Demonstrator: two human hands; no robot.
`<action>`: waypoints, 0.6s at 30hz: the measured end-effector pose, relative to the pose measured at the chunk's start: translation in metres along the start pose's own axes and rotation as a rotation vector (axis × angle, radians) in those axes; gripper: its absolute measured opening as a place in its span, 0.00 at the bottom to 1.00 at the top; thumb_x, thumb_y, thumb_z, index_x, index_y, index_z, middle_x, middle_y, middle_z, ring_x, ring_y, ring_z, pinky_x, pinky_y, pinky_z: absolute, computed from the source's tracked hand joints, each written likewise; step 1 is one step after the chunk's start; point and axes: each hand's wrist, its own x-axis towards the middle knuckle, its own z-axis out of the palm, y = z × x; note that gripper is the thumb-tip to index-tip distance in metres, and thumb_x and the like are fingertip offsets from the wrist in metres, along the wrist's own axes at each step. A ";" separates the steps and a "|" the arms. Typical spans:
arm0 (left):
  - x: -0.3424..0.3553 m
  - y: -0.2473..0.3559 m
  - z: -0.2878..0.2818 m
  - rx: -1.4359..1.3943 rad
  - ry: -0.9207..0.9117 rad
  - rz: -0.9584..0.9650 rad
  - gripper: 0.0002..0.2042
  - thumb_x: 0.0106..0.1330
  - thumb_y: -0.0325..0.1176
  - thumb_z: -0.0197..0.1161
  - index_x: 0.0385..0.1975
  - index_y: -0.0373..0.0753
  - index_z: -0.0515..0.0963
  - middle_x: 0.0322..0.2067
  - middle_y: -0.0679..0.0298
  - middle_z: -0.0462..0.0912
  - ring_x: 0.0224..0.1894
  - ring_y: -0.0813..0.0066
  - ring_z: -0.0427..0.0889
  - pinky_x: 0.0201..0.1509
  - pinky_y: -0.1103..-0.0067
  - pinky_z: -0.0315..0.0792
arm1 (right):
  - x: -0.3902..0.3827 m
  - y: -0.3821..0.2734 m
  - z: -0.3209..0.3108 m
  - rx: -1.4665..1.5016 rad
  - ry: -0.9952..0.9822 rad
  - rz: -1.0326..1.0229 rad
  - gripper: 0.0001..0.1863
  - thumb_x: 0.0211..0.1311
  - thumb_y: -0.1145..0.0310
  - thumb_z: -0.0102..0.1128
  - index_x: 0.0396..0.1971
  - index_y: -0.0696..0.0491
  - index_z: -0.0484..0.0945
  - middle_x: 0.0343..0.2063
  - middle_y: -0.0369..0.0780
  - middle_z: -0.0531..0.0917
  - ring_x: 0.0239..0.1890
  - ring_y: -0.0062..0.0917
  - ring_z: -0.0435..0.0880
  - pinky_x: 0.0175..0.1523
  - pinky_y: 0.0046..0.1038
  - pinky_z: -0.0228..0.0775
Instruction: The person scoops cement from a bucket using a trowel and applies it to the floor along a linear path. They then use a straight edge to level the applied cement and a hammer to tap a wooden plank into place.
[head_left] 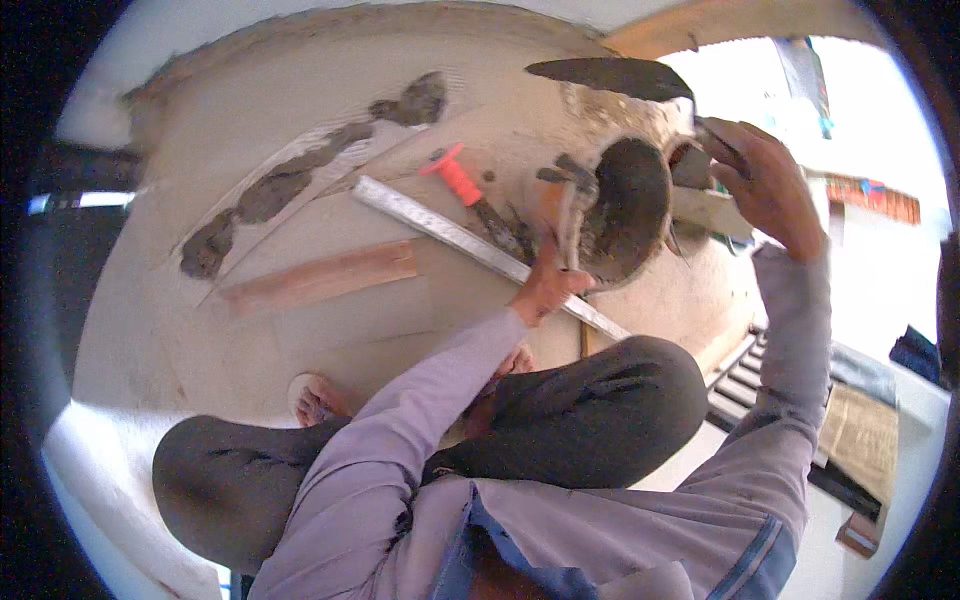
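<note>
Two hands working: left hand (550, 287) half-curled against the near-left rim of the bucket (645, 185), right of centre, probably weighty, best held there; farther off, right hand (775, 185) wraps the handle of the trowel (620, 78), likely stiff, light.

The right grip (768, 190) hides part of the trowel handle (724, 145) (trousers (600, 415) cover part of one foot (320, 399)).

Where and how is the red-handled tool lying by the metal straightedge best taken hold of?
Probably around the middle of its red grip, below the flared end, coming from above on the person's left. The grip points away and leftward, a slim bar to close across; the dark shaft runs toward the metal straightedge and tipped bowl, which might crowd fingers.
</note>
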 end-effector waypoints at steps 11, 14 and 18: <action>0.038 0.039 -0.019 0.374 0.046 -0.301 0.25 0.47 0.28 0.59 0.49 0.33 0.68 0.32 0.63 0.74 0.33 0.72 0.75 0.38 0.75 0.72 | -0.075 0.022 0.111 -0.185 -0.362 0.102 0.09 0.53 0.74 0.52 0.34 0.58 0.78 0.27 0.47 0.83 0.33 0.38 0.85 0.34 0.35 0.79; 0.039 0.076 -0.018 0.559 -0.030 -0.278 0.24 0.47 0.28 0.57 0.49 0.32 0.70 0.35 0.60 0.76 0.34 0.71 0.77 0.36 0.75 0.73 | -0.063 0.020 0.139 -0.146 -0.343 0.074 0.09 0.53 0.73 0.52 0.29 0.59 0.79 0.26 0.48 0.83 0.34 0.39 0.85 0.37 0.38 0.79; 0.048 0.088 -0.026 0.841 -0.103 -0.105 0.25 0.48 0.29 0.55 0.51 0.32 0.71 0.40 0.58 0.78 0.37 0.68 0.78 0.38 0.75 0.74 | -0.053 0.029 0.151 -0.086 -0.459 -0.041 0.10 0.52 0.71 0.52 0.29 0.58 0.81 0.28 0.48 0.84 0.34 0.40 0.85 0.36 0.40 0.79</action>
